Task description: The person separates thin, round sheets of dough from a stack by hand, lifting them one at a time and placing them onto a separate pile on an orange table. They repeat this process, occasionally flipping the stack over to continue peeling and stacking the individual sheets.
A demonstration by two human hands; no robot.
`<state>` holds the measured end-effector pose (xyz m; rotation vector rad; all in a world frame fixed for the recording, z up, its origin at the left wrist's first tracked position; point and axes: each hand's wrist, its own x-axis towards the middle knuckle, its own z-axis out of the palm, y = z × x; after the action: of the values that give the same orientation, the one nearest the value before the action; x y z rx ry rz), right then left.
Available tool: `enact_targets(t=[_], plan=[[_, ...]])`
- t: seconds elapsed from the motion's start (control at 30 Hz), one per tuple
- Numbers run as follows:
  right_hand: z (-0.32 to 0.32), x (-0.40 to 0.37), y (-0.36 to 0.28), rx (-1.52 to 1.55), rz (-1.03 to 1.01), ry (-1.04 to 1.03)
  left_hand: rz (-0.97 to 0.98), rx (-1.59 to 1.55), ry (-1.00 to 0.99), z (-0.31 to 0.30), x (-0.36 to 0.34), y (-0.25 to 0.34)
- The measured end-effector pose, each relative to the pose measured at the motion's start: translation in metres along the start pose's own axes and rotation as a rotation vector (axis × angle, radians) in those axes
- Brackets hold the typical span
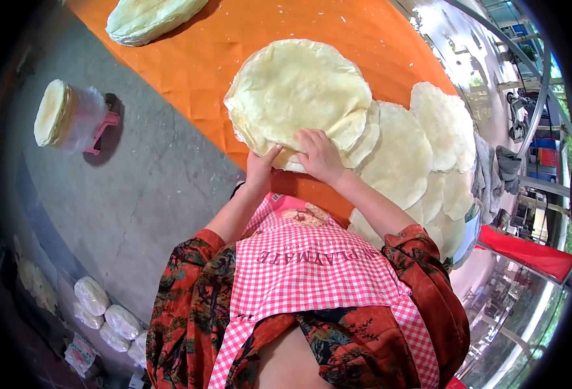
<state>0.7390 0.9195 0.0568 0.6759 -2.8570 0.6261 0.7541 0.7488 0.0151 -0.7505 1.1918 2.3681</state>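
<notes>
A stack of thin, pale round flatbreads [299, 91] lies on the orange table cover, its layers uneven along the near edge. My left hand [261, 167] grips that near edge with the thumb pointing up over it; the other fingers are mostly hidden. Just to its right, my right hand [320, 155] is closed on the same edge, fingertips bent onto the top sheet. The near rim looks slightly folded between both hands. To the right, several loose flatbreads [397, 155] overlap one another, some partly under my right forearm.
Another flatbread stack [156, 18] sits at the far left of the orange cover [189, 78]. On the grey floor [137, 188], a plastic-wrapped stack [56, 113] rests on a pink stool [104, 129]. Several wrapped packs [122, 321] lie lower left. Grey cloths [487, 172] hang at right.
</notes>
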Motion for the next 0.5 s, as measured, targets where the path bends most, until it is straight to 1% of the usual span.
enact_targets(t=[0.03, 0.13, 0.2, 0.27, 0.3, 0.37, 0.43, 0.47, 0.5], plan=[[0.005, 0.002, 0.005, 0.001, 0.006, 0.020, 0.021, 0.030, 0.024, 0.002, 0.000, -0.001], [0.001, 0.017, 0.034, 0.018, 0.017, -0.181, 0.037, 0.086, 0.043, 0.001, 0.004, -0.004], [-0.037, 0.067, 0.057, -0.012, 0.207, -0.286, 0.024, 0.063, 0.022, -0.005, 0.008, -0.010], [-0.119, 0.119, 0.046, -0.160, 0.192, -0.150, 0.002, -0.013, -0.027, -0.010, 0.012, -0.015], [-0.141, 0.124, 0.037, -0.167, 0.072, -0.028, -0.040, -0.072, -0.107, -0.013, 0.012, -0.013], [-0.168, 0.120, 0.017, -0.181, -0.181, 0.209, -0.079, -0.137, -0.130, -0.011, 0.002, -0.003], [-0.149, 0.089, 0.006, -0.105, -0.101, 0.111, -0.123, -0.190, -0.133, -0.010, -0.004, 0.004], [-0.119, 0.070, 0.012, -0.136, -0.182, 0.183, -0.125, -0.204, -0.137, -0.011, -0.004, 0.005], [-0.093, 0.049, 0.019, -0.141, -0.175, 0.088, -0.128, -0.219, -0.141, -0.011, -0.003, 0.004]])
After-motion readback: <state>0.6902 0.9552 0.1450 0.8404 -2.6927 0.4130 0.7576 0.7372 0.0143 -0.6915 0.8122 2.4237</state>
